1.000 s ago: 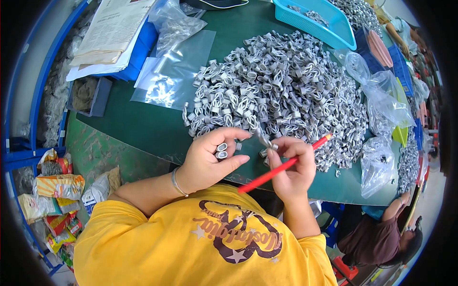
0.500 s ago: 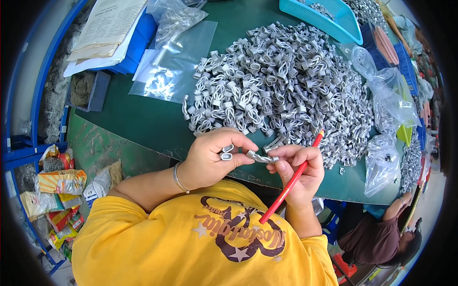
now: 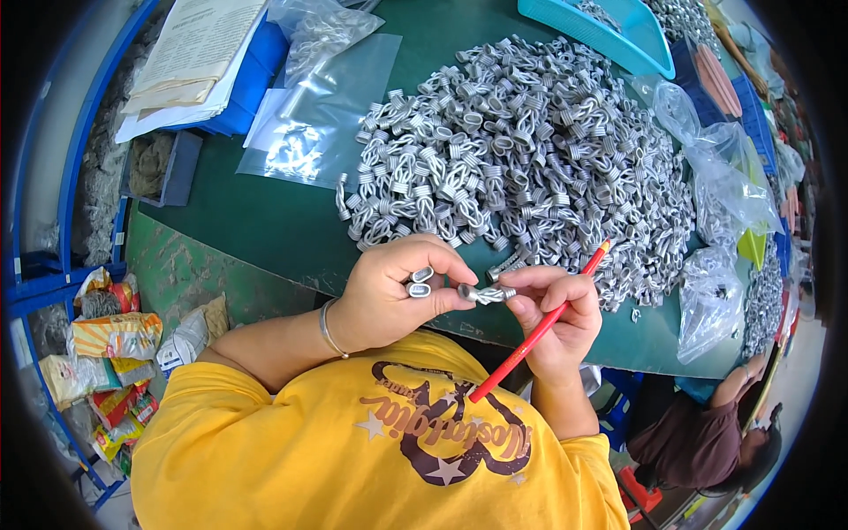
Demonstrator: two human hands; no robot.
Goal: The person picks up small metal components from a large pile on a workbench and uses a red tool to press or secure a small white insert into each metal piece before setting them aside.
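My left hand [image 3: 389, 291] is closed around two small grey metal parts [image 3: 420, 282], its thumb touching the end of a third part. My right hand [image 3: 555, 311] pinches that grey ribbed metal part [image 3: 488, 293] between thumb and fingertips and also holds a red pencil [image 3: 541, 325], which slants from my chest up toward the pile. Both hands hover at the near edge of a green table [image 3: 265, 230]. Just beyond them lies a big heap of several identical grey metal parts [image 3: 521, 168].
Clear plastic bags [image 3: 318, 115] lie left of the heap, more bags [image 3: 720, 221] to the right. A turquoise tray [image 3: 601, 26] sits at the far edge. Papers on a blue box [image 3: 203, 62] are far left. Snack packets [image 3: 106, 353] lie low left. Another person [image 3: 707, 433] sits lower right.
My hands have drawn back from the heap toward my chest. The right hand now holds one part out against the left thumb, and the pencil has swung more upright.
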